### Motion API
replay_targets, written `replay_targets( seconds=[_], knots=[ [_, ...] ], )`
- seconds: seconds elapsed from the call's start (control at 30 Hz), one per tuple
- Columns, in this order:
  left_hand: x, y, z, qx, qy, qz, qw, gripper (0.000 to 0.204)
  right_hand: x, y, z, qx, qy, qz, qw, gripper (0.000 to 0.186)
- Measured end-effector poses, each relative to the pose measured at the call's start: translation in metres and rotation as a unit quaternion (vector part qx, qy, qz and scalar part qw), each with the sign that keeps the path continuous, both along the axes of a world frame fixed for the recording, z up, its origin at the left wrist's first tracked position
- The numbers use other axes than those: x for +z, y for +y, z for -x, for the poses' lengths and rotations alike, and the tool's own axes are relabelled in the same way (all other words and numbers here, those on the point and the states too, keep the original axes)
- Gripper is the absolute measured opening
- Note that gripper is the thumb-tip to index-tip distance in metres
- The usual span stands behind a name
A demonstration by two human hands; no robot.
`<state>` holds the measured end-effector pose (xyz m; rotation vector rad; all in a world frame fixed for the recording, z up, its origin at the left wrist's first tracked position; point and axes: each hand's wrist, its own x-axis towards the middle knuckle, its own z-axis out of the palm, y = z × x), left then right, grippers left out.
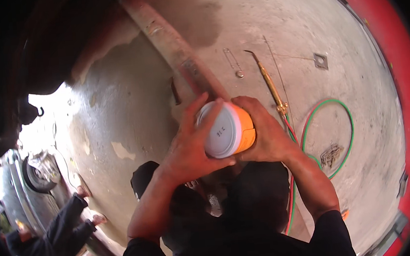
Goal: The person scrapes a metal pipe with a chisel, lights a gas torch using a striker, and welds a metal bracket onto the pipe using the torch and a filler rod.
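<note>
Between both my hands, in front of my knees, is an orange tub (245,127) with a pale lid (221,130). It lies tilted on its side, the lid facing left. My left hand (194,141) is spread over the lid, fingers across its face and rim. My right hand (266,130) wraps round the far end of the orange body; the fingers beneath are hidden. Just beyond the tub, a worn metal beam (173,45) runs away toward the upper left.
A brass torch (270,81) lies on the concrete floor to the right, joined to red and green hoses (349,120) in a loop. A spark lighter (233,64) lies near it. A red panel (406,86) curves along the right. Another person (58,238) lies at lower left near a car wheel (38,174).
</note>
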<state>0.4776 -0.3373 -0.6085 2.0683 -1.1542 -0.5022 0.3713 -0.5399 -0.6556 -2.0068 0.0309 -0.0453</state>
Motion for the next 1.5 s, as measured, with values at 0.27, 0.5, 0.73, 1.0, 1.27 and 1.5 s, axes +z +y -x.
replay_targets(
  seconds=[0.27, 0.5, 0.73, 1.0, 1.27, 1.5],
  knots=[
    [0.056, 0.067, -0.002, 0.018, -0.011, -0.085, 0.996, 0.104, 0.038, 0.062, -0.028, 0.101, -0.038, 0.047, 0.993, 0.103],
    [0.045, 0.092, -0.003, 0.221, 0.158, 0.060, 0.960, 0.110, 0.059, 0.098, -0.041, 0.019, -0.178, 0.121, 0.976, 0.091],
    [0.045, 0.099, -0.004, 0.240, 0.332, 0.207, 0.889, 0.099, 0.046, 0.120, -0.045, 0.000, -0.258, 0.182, 0.949, 0.088],
    [0.034, 0.120, -0.019, 0.280, 0.313, 0.176, 0.890, 0.095, 0.051, 0.151, -0.051, 0.001, -0.172, 0.124, 0.977, 0.090],
    [0.077, 0.129, -0.027, 0.000, -0.130, 0.039, 0.991, 0.091, -0.002, 0.119, -0.074, 0.246, 0.075, -0.469, 0.845, 0.092],
    [0.065, 0.110, -0.038, 0.050, -0.117, -0.005, 0.992, 0.092, -0.015, 0.133, -0.085, 0.119, 0.173, -0.693, 0.690, 0.067]
  ],
)
